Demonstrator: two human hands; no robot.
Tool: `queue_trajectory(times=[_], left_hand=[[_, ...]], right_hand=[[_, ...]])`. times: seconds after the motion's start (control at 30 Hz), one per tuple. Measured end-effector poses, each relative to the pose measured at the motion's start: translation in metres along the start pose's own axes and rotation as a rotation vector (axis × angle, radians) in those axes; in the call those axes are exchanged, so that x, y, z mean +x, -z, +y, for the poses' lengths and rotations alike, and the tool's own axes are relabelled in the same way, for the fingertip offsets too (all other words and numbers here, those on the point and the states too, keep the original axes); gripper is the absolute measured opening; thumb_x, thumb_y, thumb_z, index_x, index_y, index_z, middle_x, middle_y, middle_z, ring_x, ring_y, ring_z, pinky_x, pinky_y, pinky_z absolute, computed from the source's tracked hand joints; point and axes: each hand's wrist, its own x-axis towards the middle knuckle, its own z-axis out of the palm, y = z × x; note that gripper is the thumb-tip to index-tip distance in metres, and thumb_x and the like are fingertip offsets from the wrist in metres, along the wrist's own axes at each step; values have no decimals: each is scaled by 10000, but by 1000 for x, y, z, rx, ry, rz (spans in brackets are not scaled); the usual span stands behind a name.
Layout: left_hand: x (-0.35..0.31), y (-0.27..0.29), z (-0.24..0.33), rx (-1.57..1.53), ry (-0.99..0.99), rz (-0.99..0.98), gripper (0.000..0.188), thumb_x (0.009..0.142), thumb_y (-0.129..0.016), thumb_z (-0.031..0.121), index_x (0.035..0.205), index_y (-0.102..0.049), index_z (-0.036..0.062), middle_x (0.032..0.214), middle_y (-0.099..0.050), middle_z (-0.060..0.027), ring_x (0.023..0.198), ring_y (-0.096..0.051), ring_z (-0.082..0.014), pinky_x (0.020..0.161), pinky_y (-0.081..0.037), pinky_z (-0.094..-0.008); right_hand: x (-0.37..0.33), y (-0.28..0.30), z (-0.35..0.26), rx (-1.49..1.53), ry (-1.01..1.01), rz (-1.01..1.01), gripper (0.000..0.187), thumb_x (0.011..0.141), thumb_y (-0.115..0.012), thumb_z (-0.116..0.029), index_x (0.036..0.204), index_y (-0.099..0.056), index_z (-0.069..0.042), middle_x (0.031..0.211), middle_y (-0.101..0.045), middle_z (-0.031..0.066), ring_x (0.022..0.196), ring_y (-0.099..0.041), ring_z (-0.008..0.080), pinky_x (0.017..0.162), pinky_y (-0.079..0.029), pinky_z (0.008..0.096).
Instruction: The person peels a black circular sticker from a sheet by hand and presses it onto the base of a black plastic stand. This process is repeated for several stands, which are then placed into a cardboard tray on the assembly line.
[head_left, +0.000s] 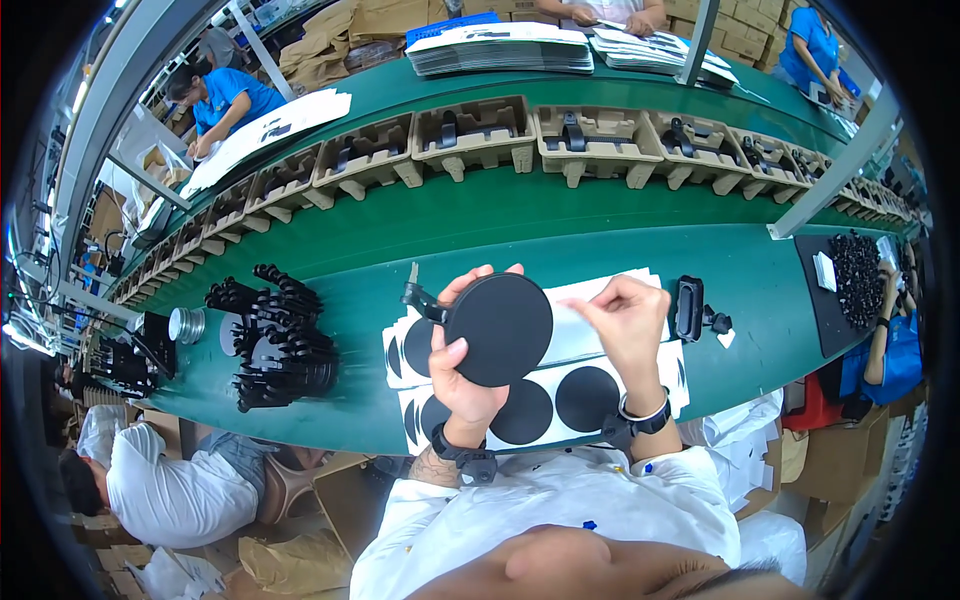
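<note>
Above the green bench my left hand (468,385) grips a round black disc (500,328) with a short black bracket arm (424,302) jutting out behind it to the left. The disc's flat face is turned up toward me. Just right of its rim, my right hand (630,325) is closed, thumb and fingertips pinched together. Whether something small sits in that pinch is hidden. Under both hands lie white sheets (650,280) bearing round black stickers (587,398).
Many black bracket parts (285,340) are heaped at left, near silver discs (186,325). A black oblong part (688,308) lies at right. Pulp trays (472,135) line the bench's far side. A metal post (840,165) stands at right. Co-workers sit around, one close at left (180,485).
</note>
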Motion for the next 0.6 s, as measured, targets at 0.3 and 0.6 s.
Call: queue_trajectory(times=[0.3, 0.6], left_hand=[[5, -5, 5, -123, 161, 166, 717, 776, -451, 361, 1386, -308, 13, 1414, -346, -129, 1325, -314, -378, 1093, -256, -481], [-3, 39, -13, 19, 92, -163, 675, 834, -499, 351, 1391, -296, 28, 1409, -367, -147, 1276, -398, -333, 1060, -317, -449]], right_hand=[[-21, -12, -24, -1, 962, -109, 396, 601, -819, -94, 968, -683, -37, 962, -677, 145, 952, -657, 296, 748, -546, 319], [-7, -22, 0, 143, 666, 114, 320, 695, -728, -4, 1011, -674, 11, 912, -693, 145, 786, -695, 231, 682, -544, 276]])
